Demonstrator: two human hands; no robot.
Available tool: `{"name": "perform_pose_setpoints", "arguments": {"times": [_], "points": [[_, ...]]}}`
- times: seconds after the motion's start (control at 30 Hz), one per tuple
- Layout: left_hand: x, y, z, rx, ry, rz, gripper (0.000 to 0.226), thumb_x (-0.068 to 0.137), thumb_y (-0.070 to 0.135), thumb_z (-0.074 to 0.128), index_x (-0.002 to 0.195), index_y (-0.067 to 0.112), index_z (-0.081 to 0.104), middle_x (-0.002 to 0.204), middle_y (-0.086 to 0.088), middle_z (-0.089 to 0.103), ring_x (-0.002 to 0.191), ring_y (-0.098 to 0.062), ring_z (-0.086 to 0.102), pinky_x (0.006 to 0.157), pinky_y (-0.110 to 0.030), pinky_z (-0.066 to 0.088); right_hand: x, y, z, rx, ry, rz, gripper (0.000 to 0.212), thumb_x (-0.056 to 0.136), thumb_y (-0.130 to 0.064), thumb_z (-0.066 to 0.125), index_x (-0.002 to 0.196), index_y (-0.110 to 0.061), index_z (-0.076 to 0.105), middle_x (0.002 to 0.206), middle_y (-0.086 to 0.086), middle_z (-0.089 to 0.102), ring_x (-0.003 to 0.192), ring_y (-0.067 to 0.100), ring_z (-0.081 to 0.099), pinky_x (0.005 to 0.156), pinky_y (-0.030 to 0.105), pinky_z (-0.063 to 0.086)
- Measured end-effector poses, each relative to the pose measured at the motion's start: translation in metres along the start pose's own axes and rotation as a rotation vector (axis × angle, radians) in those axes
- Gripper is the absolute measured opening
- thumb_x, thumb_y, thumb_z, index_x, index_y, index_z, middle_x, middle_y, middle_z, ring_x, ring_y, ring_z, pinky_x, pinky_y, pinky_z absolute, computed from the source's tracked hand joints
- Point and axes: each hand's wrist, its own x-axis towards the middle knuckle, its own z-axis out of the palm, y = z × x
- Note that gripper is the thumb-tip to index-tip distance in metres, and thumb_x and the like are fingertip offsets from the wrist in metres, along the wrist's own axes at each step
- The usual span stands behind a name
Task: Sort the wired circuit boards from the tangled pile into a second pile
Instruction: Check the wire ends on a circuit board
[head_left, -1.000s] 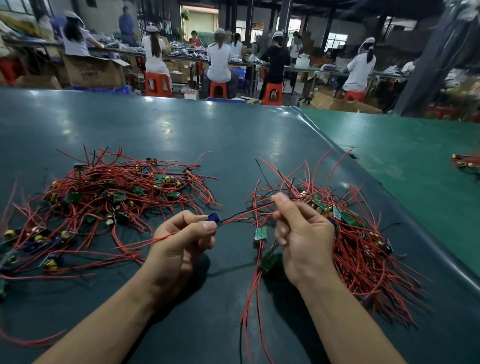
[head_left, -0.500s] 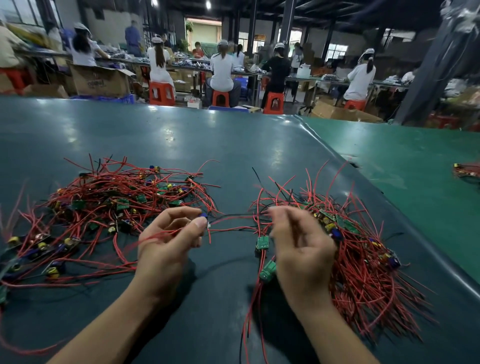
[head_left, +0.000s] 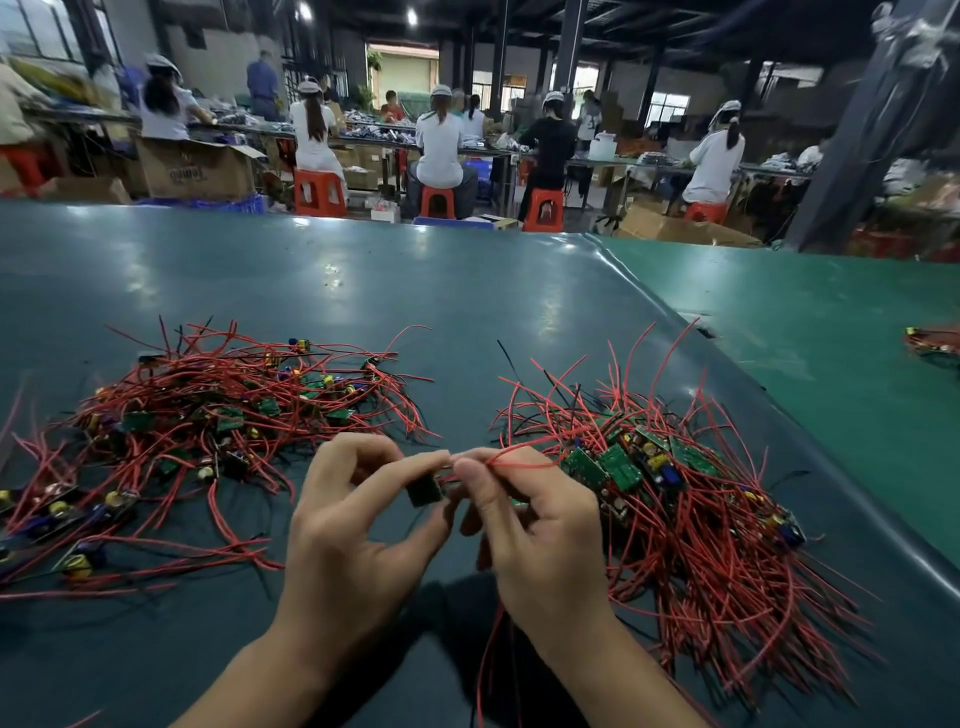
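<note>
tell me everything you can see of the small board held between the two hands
The small circuit board is a dark, roughly square piece, its face too shadowed to read any parts. It is held above the table, between the two piles, tilted rather than flat. The left hand pinches it between thumb and forefinger. Red wires run from its right side through the fingers of the right hand, which pinches them, and on toward the right pile.
</note>
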Motion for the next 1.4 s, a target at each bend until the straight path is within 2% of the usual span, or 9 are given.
{"name": "perform_pose_setpoints", "arguments": {"times": [0.1, 0.3, 0.67, 0.93, 1.0, 1.03, 1.13, 1.27, 1.4], "points": [[0.002, -0.002, -0.003, 0.008, -0.016, 0.01, 0.03, 0.075, 0.017, 0.077, 0.104, 0.009, 0.076, 0.1, -0.002, 0.065, 0.094, -0.014, 0.063, 0.082, -0.025, 0.051, 0.002, -0.003, -0.002, 0.17, 0.002, 0.224, 0.015, 0.093, -0.026, 0.062, 0.087, -0.02, 0.075, 0.072, -0.007, 0.067, 0.054, 0.01, 0.06, 0.05, 0.02, 0.045], [0.002, -0.006, -0.004, 0.001, -0.074, -0.014, 0.027, 0.076, 0.02, 0.075, 0.1, 0.009, 0.077, 0.091, 0.001, 0.066, 0.084, -0.012, 0.063, 0.075, -0.028, 0.051, 0.007, -0.002, -0.005, 0.259, 0.046, 0.366, 0.019, 0.095, -0.029, 0.06, 0.087, -0.023, 0.076, 0.069, 0.0, 0.065, 0.05, 0.01, 0.053, 0.046, 0.023, 0.042], [0.002, -0.024, -0.01, -0.013, 0.003, -0.1, 0.02, 0.076, 0.019, 0.075, 0.094, 0.011, 0.076, 0.086, 0.007, 0.064, 0.08, -0.007, 0.06, 0.073, -0.028, 0.049, 0.031, 0.008, -0.047, 0.499, 0.567, 0.402, 0.028, 0.101, -0.016, 0.053, 0.077, -0.013, 0.068, 0.056, -0.005, 0.055, 0.039, 0.007, 0.041, 0.034, 0.017, 0.03], [-0.002, -0.018, 0.001, -0.179, 0.219, -0.083, 0.028, 0.085, 0.032, 0.073, 0.111, 0.034, 0.063, 0.106, 0.012, 0.067, 0.086, -0.013, 0.063, 0.08, -0.02, 0.047, 0.007, 0.006, -0.017, 0.209, 0.017, 0.367, 0.039, 0.088, -0.05, 0.058, 0.07, -0.019, 0.074, 0.053, -0.006, 0.058, 0.044, 0.005, 0.047, 0.044, 0.018, 0.036], [-0.001, -0.016, 0.002, -0.279, 0.239, -0.068, 0.028, 0.083, 0.029, 0.072, 0.11, 0.028, 0.064, 0.109, 0.007, 0.066, 0.089, -0.01, 0.063, 0.079, -0.017, 0.049, 0.001, 0.009, -0.013, 0.029, -0.077, 0.254, 0.028, 0.086, -0.046, 0.064, 0.08, -0.021, 0.074, 0.063, -0.011, 0.062, 0.051, 0.004, 0.053, 0.053, 0.017, 0.041], [-0.001, -0.015, 0.002, -0.327, 0.242, -0.076, 0.029, 0.083, 0.029, 0.073, 0.11, 0.025, 0.064, 0.107, 0.007, 0.064, 0.088, -0.007, 0.063, 0.078, -0.015, 0.049, 0.0, 0.009, -0.011, -0.069, -0.11, 0.197, 0.02, 0.086, -0.041, 0.069, 0.093, -0.023, 0.074, 0.072, -0.012, 0.063, 0.056, 0.005, 0.055, 0.057, 0.019, 0.043], [-0.003, -0.009, 0.005, -0.47, 0.168, -0.089, 0.026, 0.081, 0.039, 0.076, 0.101, 0.026, 0.067, 0.094, 0.006, 0.064, 0.079, -0.012, 0.063, 0.075, -0.018, 0.05, 0.0, 0.01, -0.007, -0.266, -0.173, 0.068, 0.042, 0.087, -0.04, 0.069, 0.124, -0.021, 0.063, 0.095, -0.007, 0.057, 0.063, 0.0, 0.047, 0.063, 0.026, 0.049], [-0.005, -0.005, 0.004, -0.477, 0.09, -0.057, 0.031, 0.076, 0.045, 0.079, 0.093, 0.021, 0.07, 0.086, 0.003, 0.066, 0.075, -0.025, 0.064, 0.069, -0.034, 0.052, -0.003, 0.002, -0.001, -0.233, -0.263, -0.092, 0.032, 0.094, -0.031, 0.054, 0.111, -0.011, 0.071, 0.097, 0.003, 0.066, 0.084, 0.019, 0.065, 0.071, 0.038, 0.054], [-0.001, -0.005, 0.002, -0.374, 0.111, -0.021, 0.013, 0.08, 0.029, 0.075, 0.091, 0.024, 0.07, 0.087, 0.012, 0.069, 0.075, -0.018, 0.065, 0.067, -0.03, 0.051, -0.001, 0.001, -0.007, -0.195, -0.193, -0.095, 0.026, 0.09, -0.025, 0.065, 0.112, -0.01, 0.07, 0.099, -0.002, 0.07, 0.081, 0.004, 0.062, 0.073, 0.028, 0.053]]}}
